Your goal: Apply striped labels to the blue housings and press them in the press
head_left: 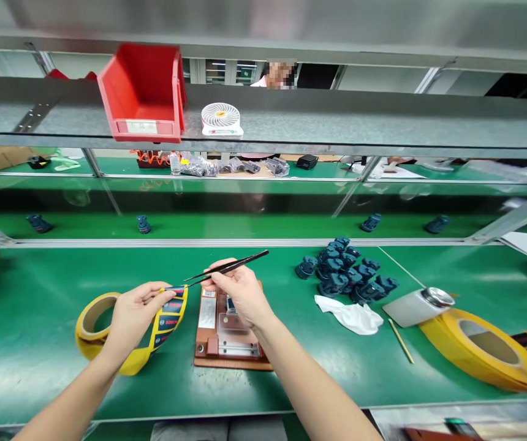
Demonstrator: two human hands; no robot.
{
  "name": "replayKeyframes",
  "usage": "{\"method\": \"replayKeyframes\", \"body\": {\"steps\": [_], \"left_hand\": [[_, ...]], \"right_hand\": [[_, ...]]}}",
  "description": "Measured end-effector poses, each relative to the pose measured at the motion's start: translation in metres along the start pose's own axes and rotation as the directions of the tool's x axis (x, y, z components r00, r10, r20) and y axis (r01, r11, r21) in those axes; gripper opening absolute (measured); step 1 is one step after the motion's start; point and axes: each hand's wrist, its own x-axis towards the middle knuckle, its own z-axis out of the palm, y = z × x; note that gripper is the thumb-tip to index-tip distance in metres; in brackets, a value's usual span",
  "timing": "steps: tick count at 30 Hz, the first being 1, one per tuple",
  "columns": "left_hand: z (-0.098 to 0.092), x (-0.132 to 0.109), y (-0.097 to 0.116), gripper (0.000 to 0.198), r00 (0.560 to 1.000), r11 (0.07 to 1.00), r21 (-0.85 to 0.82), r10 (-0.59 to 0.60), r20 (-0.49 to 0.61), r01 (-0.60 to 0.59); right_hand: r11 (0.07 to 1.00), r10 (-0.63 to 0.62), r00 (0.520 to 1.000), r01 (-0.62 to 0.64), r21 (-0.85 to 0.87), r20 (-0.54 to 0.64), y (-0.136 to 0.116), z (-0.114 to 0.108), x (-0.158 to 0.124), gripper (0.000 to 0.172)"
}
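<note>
My left hand [137, 315] grips a yellow strip of BOSCH labels [168, 324], which runs down from a yellow tape roll [91, 324] lying on the green mat [38, 367]. My right hand [236, 293] is shut on black pointed tweezers [231, 266], their tips reaching left towards the top of the strip. Below my right hand sits a brown fixture plate [227, 334] with metal parts and a white label. Its upper part is hidden by my hand. A heap of dark blue plastic parts [344, 272] lies to the right, beyond my reach point.
A white cloth [348, 315], a wooden stick [401, 340], a metal dish on a grey plate [420, 306] and a large yellow roll [484, 349] lie on the right. Several blue parts stand on a rear ledge [227, 225]. Above, a shelf holds a red bin [139, 95] and a white fan [221, 119].
</note>
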Motion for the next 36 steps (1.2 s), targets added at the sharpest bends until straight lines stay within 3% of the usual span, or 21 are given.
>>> {"method": "replayKeyframes", "body": {"steps": [5, 16, 19, 21, 25, 29, 33, 36], "left_hand": [[-0.006, -0.008, -0.002, 0.049, 0.999, 0.996, -0.086, -0.035, 0.028, 0.037], [-0.012, -0.012, -0.014, 0.037, 0.999, 1.0, -0.008, -0.028, -0.043, 0.028], [-0.009, -0.013, -0.011, 0.038, 0.999, 0.999, 0.048, -0.014, -0.036, 0.015], [-0.005, -0.012, -0.009, 0.042, 1.0, 0.983, 0.183, 0.016, -0.007, -0.015], [0.001, 0.003, -0.004, 0.056, 0.994, 0.845, 0.525, 0.055, 0.097, -0.098], [0.011, 0.041, -0.003, 0.06, 0.99, 0.647, 0.753, 0.027, 0.139, -0.124], [0.027, 0.076, -0.015, 0.062, 0.99, 0.419, 0.902, -0.041, 0.135, -0.105], [0.036, 0.087, -0.024, 0.068, 0.983, 0.327, 0.938, -0.1, 0.151, -0.111]], "right_hand": [[0.999, 0.013, 0.998, -0.011, -0.043, 0.054, 0.012, 0.008, 0.007, 0.042], [0.997, 0.021, 0.997, -0.015, -0.079, 0.069, 0.013, 0.02, 0.007, 0.041], [0.994, 0.007, 0.997, 0.002, -0.113, 0.081, 0.014, 0.02, 0.007, 0.038], [0.99, -0.009, 0.997, 0.021, -0.138, 0.082, 0.016, 0.018, 0.007, 0.034], [0.982, -0.073, 0.996, 0.082, -0.172, 0.06, 0.017, 0.005, 0.007, 0.029], [0.962, -0.092, 0.996, 0.093, -0.256, 0.017, 0.012, -0.023, 0.006, 0.03], [0.95, -0.032, 0.999, 0.029, -0.311, -0.006, 0.004, -0.059, 0.004, 0.036], [0.945, 0.017, 1.0, -0.022, -0.326, -0.017, 0.0, -0.084, -0.001, 0.04]]}}
